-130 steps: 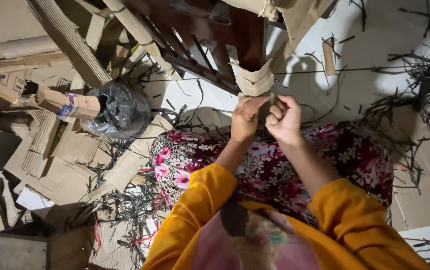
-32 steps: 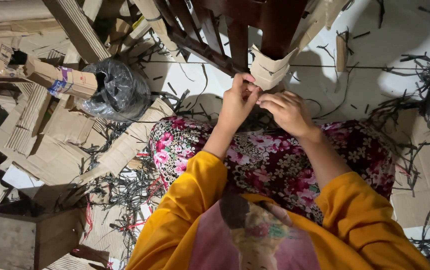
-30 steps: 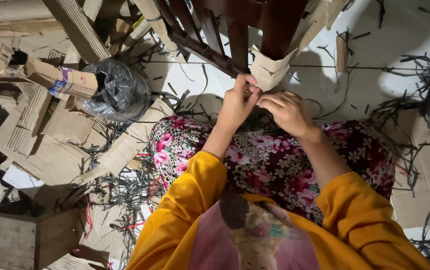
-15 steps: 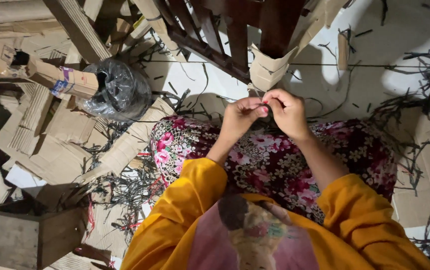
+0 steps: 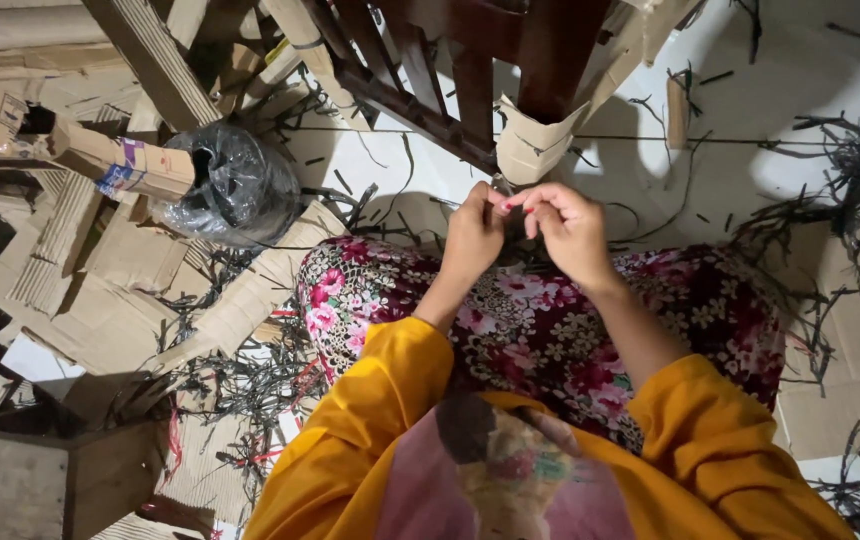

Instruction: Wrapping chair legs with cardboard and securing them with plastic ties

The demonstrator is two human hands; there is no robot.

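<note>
My left hand [image 5: 474,236] and my right hand [image 5: 565,228] meet over my lap, fingertips pinched together on something small and thin that I cannot make out. They hover just below a cardboard wrap [image 5: 530,142] folded around a dark wooden furniture leg [image 5: 556,55]. A thin taut string [image 5: 710,141] runs level across the floor past the wrap. My lap is covered by floral fabric [image 5: 550,330], and my sleeves are yellow.
A black plastic-wrapped roll [image 5: 233,186] lies to the left beside a cardboard tube [image 5: 100,160]. Cardboard sheets [image 5: 80,290] pile up at left, a wooden box [image 5: 40,480] sits lower left, and black strap scraps [image 5: 850,190] litter the floor on both sides.
My hands have come down from the bottom of the cardboard wrap and drawn together over my lap, fingertips now pinched.
</note>
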